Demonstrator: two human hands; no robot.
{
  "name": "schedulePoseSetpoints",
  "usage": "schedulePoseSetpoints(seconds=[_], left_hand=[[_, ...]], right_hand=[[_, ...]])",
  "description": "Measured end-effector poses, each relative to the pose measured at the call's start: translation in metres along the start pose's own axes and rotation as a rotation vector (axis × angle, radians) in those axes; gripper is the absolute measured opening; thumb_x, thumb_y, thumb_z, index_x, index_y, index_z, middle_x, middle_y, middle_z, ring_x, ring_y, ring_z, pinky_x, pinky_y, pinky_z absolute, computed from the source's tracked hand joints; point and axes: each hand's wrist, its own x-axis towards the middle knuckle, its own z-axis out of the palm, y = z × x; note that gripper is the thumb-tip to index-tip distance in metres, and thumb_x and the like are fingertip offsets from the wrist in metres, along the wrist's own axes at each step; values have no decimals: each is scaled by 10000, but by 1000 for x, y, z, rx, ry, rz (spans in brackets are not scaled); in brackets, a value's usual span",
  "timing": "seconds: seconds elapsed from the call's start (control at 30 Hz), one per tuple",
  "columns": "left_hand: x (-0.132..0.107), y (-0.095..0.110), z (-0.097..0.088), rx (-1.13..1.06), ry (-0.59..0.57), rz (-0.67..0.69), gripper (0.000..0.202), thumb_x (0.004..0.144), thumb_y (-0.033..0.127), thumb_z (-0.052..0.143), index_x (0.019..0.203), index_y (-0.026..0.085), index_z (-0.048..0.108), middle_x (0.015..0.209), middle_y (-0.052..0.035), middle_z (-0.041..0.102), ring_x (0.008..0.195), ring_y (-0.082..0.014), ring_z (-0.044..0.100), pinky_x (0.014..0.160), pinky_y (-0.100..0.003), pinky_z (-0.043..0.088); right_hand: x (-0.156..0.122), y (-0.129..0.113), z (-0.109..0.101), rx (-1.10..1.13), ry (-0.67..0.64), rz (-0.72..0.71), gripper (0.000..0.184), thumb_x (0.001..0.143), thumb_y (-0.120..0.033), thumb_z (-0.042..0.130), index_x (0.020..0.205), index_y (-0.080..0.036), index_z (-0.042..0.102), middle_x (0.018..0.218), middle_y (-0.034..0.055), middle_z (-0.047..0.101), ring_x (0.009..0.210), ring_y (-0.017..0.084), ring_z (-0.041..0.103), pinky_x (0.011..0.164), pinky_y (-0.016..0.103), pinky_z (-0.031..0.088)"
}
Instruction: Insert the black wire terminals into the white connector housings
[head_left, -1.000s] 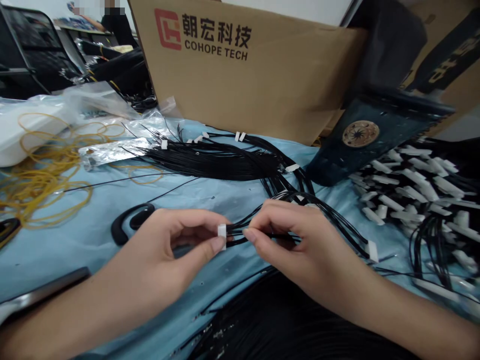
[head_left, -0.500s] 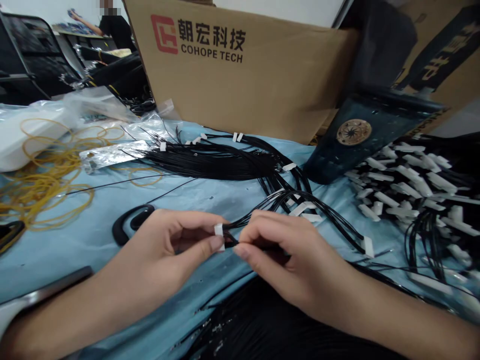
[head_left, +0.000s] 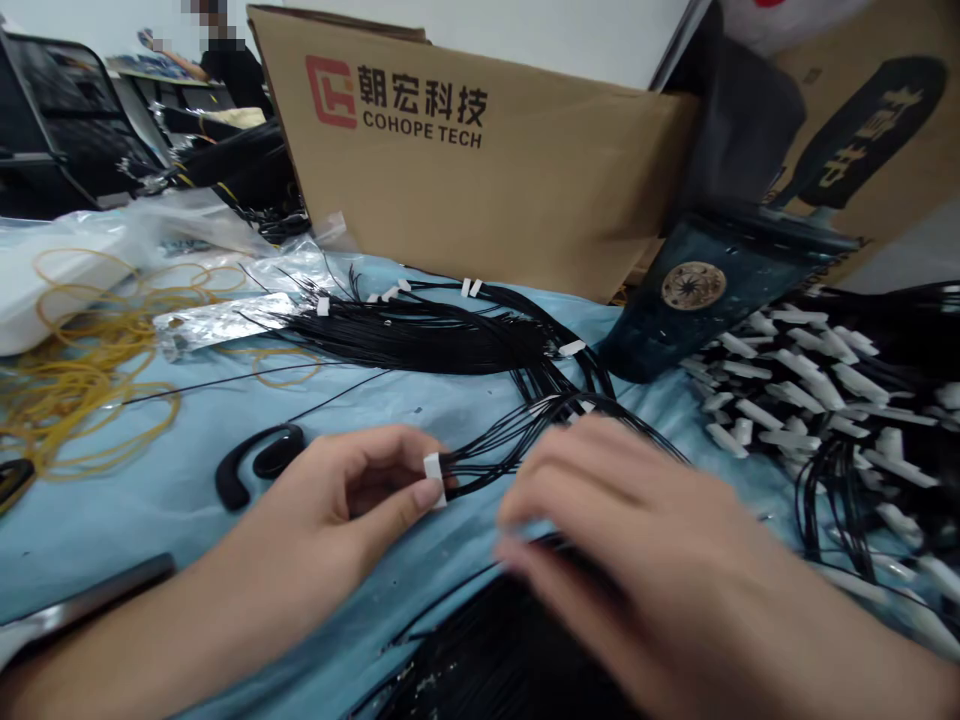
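My left hand (head_left: 352, 490) pinches a small white connector (head_left: 433, 480) between thumb and fingers, with a sheaf of thin black wires (head_left: 502, 450) running from it up and to the right. My right hand (head_left: 630, 540) is blurred, hovering with loosely spread fingers just above a dense heap of black wires (head_left: 487, 660) at the lower edge. It holds nothing that I can see. A long bundle of black wires (head_left: 420, 340) lies farther back on the pale blue cloth (head_left: 142, 530), and a pile of white-tipped wires (head_left: 810, 390) lies to the right.
Yellow rubber bands (head_left: 90, 380) and a foil packet (head_left: 225, 320) lie at left, near a black ear hook (head_left: 259, 462) and a dark phone (head_left: 82, 600). A cardboard box (head_left: 465, 150) and dark blue panel (head_left: 694, 285) stand behind. A person (head_left: 236, 70) sits far back.
My right hand has let go of the wires and moved down and to the right, towards the heap. My left hand still pinches the white connector.
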Motion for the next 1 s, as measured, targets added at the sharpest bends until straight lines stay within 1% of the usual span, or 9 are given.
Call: schedulePoseSetpoints(seconds=[0.1, 0.17, 0.33, 0.43, 0.53, 0.6, 0.77, 0.9, 1.0], left_hand=[[0, 1, 0, 13, 22, 10, 183, 743, 417, 733, 785, 239, 733, 724, 14, 779, 701, -204, 680, 626, -242, 538], [0, 1, 0, 7, 39, 22, 178, 746, 393, 723, 821, 235, 752, 744, 9, 788, 715, -201, 689, 632, -244, 542], [0, 1, 1, -35, 55, 12, 176, 738, 374, 726, 829, 229, 764, 727, 19, 774, 700, -181, 673, 628, -236, 530], [3, 1, 0, -72, 29, 2, 153, 745, 355, 740, 825, 226, 753, 718, 36, 754, 712, -171, 660, 646, -228, 520], [4, -3, -2, -110, -2, 3, 137, 766, 345, 769, 831, 229, 735, 740, 40, 749, 730, -169, 651, 662, -225, 514], [4, -8, -3, -139, -7, 18, 129, 808, 353, 772, 853, 237, 736, 755, 45, 745, 742, -164, 650, 673, -218, 508], [5, -19, -4, -169, -11, 34, 108, 890, 359, 752, 917, 255, 758, 800, 48, 772, 777, -153, 656, 705, -201, 496], [6, -24, -6, -235, -1, 100, 86, 860, 338, 791, 898, 264, 771, 725, 74, 742, 695, -128, 629, 643, -185, 472], [6, -25, -7, -259, -6, 126, 65, 857, 303, 796, 884, 248, 776, 724, 71, 749, 682, -114, 622, 636, -172, 464]], right_hand=[[-7, -7, 12, 193, -200, -78, 215, 986, -351, 718, 843, -191, 703, 833, 24, 717, 784, 177, 640, 742, 281, 534], [-10, -8, 23, 241, -254, -80, 250, 957, -384, 761, 814, -194, 683, 819, 11, 709, 754, 153, 629, 670, 250, 518], [-11, -6, 30, 252, -152, -51, 287, 955, -243, 753, 730, -171, 590, 741, -5, 665, 677, 108, 586, 567, 206, 460], [-7, -7, 19, 336, -103, 80, 223, 956, -128, 679, 765, -176, 574, 720, -29, 651, 605, 82, 556, 528, 191, 437], [0, -5, 9, 478, -101, 237, 168, 963, -64, 602, 858, -192, 634, 846, -25, 712, 710, 84, 640, 641, 168, 493], [5, -2, 6, 543, -84, 283, 187, 962, -68, 605, 847, -203, 664, 852, -33, 719, 754, 87, 664, 697, 167, 503], [9, 8, 10, 616, -7, 333, 214, 903, -75, 681, 750, -224, 665, 710, -84, 680, 644, 64, 622, 607, 162, 454], [8, 10, 7, 503, 70, 430, 235, 924, -113, 624, 721, -229, 646, 657, -75, 652, 596, 83, 584, 523, 181, 420], [8, 10, 1, 424, 59, 493, 250, 926, -149, 572, 699, -227, 640, 617, -61, 615, 544, 89, 544, 452, 194, 370]])
